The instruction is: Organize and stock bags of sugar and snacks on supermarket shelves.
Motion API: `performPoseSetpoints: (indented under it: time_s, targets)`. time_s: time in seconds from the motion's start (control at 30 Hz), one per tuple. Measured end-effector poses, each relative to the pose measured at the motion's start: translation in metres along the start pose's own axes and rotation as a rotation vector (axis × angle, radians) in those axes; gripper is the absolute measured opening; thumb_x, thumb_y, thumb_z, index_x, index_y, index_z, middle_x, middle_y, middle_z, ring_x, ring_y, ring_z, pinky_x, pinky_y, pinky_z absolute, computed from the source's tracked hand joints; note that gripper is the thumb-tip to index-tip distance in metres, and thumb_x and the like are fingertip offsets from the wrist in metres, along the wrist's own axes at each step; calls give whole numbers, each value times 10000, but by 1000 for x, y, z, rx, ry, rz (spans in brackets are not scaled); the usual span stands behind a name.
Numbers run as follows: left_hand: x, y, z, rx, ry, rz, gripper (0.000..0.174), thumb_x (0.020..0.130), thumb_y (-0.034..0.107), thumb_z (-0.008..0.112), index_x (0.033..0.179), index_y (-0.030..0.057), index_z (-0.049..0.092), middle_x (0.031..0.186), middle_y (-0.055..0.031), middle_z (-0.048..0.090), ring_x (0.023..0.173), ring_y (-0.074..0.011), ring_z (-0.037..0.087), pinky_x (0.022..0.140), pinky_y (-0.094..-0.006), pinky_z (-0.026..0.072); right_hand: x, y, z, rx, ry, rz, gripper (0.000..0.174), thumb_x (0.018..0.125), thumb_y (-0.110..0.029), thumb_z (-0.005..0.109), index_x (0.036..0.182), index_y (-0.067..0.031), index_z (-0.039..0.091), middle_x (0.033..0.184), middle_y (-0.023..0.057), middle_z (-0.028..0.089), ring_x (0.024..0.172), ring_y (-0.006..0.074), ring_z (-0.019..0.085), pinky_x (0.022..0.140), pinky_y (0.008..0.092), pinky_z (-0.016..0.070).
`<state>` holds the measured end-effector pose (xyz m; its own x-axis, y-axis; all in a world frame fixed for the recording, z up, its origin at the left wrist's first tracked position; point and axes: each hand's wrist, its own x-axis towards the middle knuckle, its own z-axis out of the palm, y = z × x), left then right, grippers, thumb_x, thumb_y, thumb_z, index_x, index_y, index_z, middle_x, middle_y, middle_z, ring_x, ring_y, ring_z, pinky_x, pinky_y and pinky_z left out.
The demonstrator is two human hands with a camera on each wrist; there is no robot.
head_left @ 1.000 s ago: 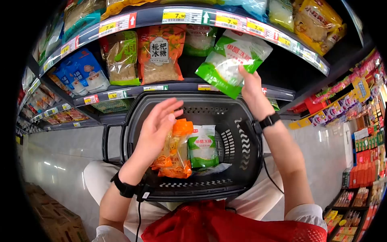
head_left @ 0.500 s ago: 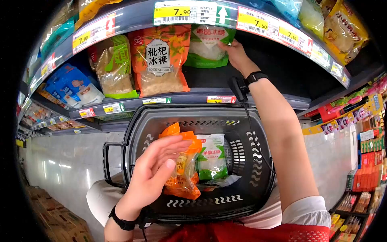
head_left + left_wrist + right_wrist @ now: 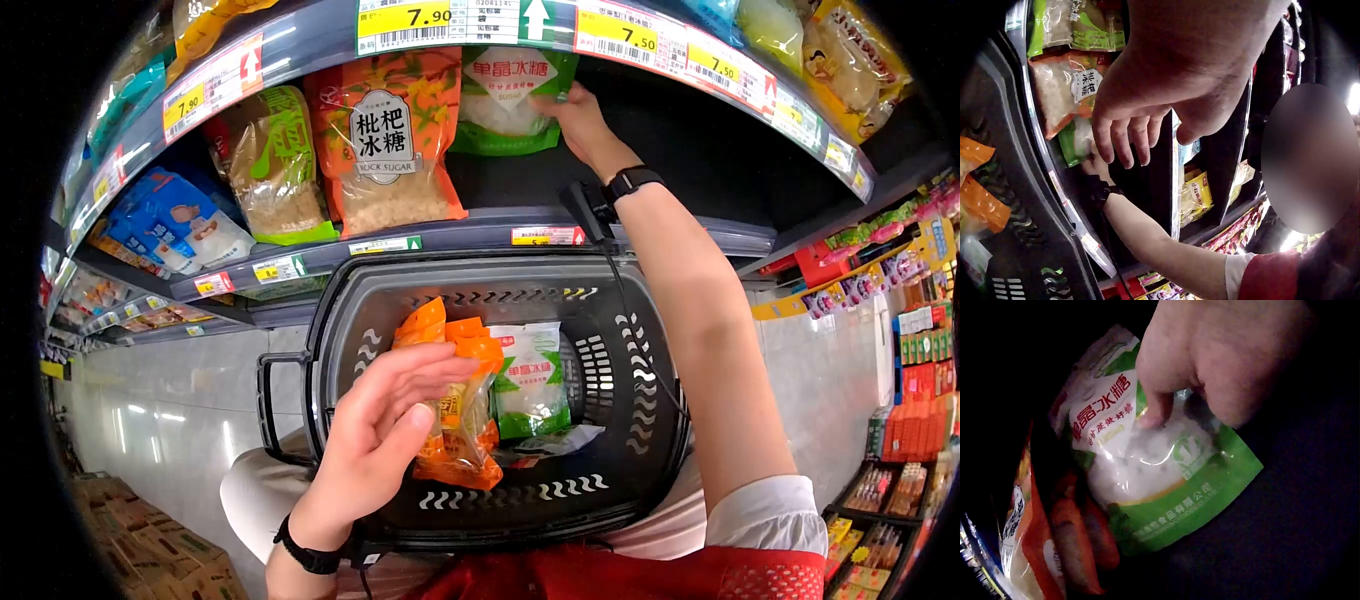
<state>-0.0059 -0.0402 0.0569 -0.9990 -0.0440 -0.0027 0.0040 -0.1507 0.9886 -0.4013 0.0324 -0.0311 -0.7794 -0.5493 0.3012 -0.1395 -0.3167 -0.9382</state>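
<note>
At the far side, my right hand (image 3: 588, 130) reaches into the shelf and pinches the right edge of a green-and-white bag of rock sugar (image 3: 512, 105). In the right wrist view, a fingertip presses into the front of this rock sugar bag (image 3: 1154, 469). An orange bag of rock sugar (image 3: 385, 140) stands just left of it. My left hand (image 3: 375, 430) hovers with fingers extended over the black basket (image 3: 540, 490), holding nothing. Below it in the basket lie orange packets (image 3: 465, 455) and another green-and-white rock sugar bag (image 3: 530, 385).
A brown-and-green bag (image 3: 270, 165) and blue-and-white packs (image 3: 180, 220) stand on the same shelf, to the left. The upper shelf's edge with price labels (image 3: 630, 38) runs above the right hand. A cable (image 3: 625, 310) hangs from the right wrist across the basket.
My right hand has carried the green-and-white bag from above the basket's far rim into the shelf, beside the orange bag. My left hand stays over the basket, slightly nearer my body.
</note>
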Motion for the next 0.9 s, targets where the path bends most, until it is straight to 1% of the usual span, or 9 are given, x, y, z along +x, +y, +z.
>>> performPoseSetpoints:
  time_s: [0.43,0.5,0.57,0.67,0.73,0.8,0.83,0.87,0.9]
  targets:
    - [-3,0,0,-4,-38,29,352,869,89,425,1202,-1,355,1153,-136,488,1086,-208,460,942,-322,321,-23,-7,-2,-270,4,168,413,658,-22,665,1030,37,494,994,125,564,924,210,519,827,286,377]
    - [-3,0,-1,68,28,82,426,875,262,426,1201,-3,357,1113,-151,509,1060,-233,483,906,-352,359,-20,-6,-8,-290,2,141,422,652,-33,668,1029,38,494,995,132,564,927,216,519,829,290,378]
    - [0,3,-8,88,74,122,448,879,309,415,1195,-5,370,1115,-156,507,1039,-231,493,882,-350,377,-22,-6,-14,-330,-37,114,447,631,-34,669,1032,38,484,1017,157,553,948,239,511,839,314,382]
    - [-1,15,-18,63,208,128,459,886,331,389,1189,-14,375,1120,-157,500,1013,-218,503,861,-330,387,-40,-10,-13,-616,419,-128,440,652,-63,664,1035,28,467,970,161,547,874,234,531,762,322,433]
    - [-4,23,-21,-40,264,139,462,891,330,367,1194,-19,363,1124,-151,487,1008,-206,497,863,-312,387,-81,-36,6,-599,530,-286,375,676,-90,653,996,16,488,886,147,563,785,209,551,702,307,450]
    - [-6,27,-25,-131,301,165,456,895,319,356,1202,-18,352,1131,-140,480,1013,-204,490,863,-311,389,-134,-53,28,-762,269,-151,165,769,-36,540,930,-2,522,778,59,584,717,125,555,651,245,444]
    - [-9,28,-28,-202,282,172,447,899,309,353,1209,-13,347,1144,-126,469,1025,-200,479,865,-311,388,-162,-50,35,-734,42,-57,122,813,-99,495,876,-9,550,736,58,591,670,115,560,590,243,447]
    - [-11,28,-29,-210,287,170,447,899,309,353,1209,-13,347,1144,-126,469,1025,-200,479,865,-311,388,-191,-63,53,-671,-238,381,211,847,-191,452,857,-14,567,753,69,600,650,120,565,568,246,453]
    - [-12,28,-30,-253,297,180,439,901,304,355,1208,-9,349,1146,-121,467,1027,-197,476,866,-310,387,-214,-57,64,-777,-480,597,355,871,-323,407,852,-11,576,782,85,609,647,132,577,555,255,460]
